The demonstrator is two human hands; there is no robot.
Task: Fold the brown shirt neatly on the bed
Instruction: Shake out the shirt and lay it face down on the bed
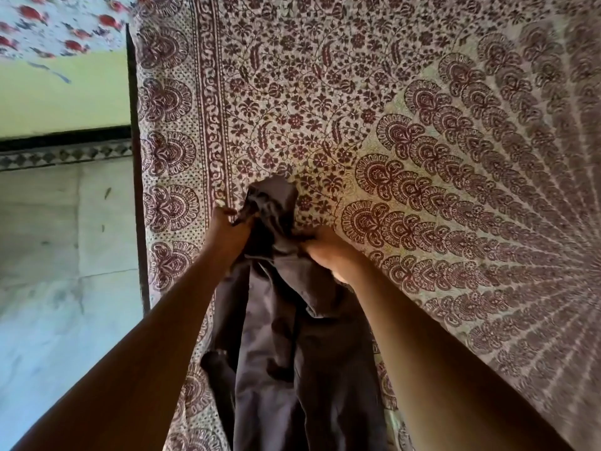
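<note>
Patterned bed (422, 131) spreads wide rightward, both hands' grip, left hand (232, 231), right hand (328, 252), bunching brown shirt (292, 336) near left edge

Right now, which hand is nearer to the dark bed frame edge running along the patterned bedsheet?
Left. The left hand grips the brown shirt close to the bedsheet's border, a short way from the bed frame edge. The right hand grips the shirt farther in, away from it.

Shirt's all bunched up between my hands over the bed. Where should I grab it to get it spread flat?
Probably at the two top corners of the brown shirt, coming from above. The left hand and right hand both grip its crumpled upper end close together; the rest trails toward you. Sliding the grips apart along that top edge should open it over the bedsheet.
</note>
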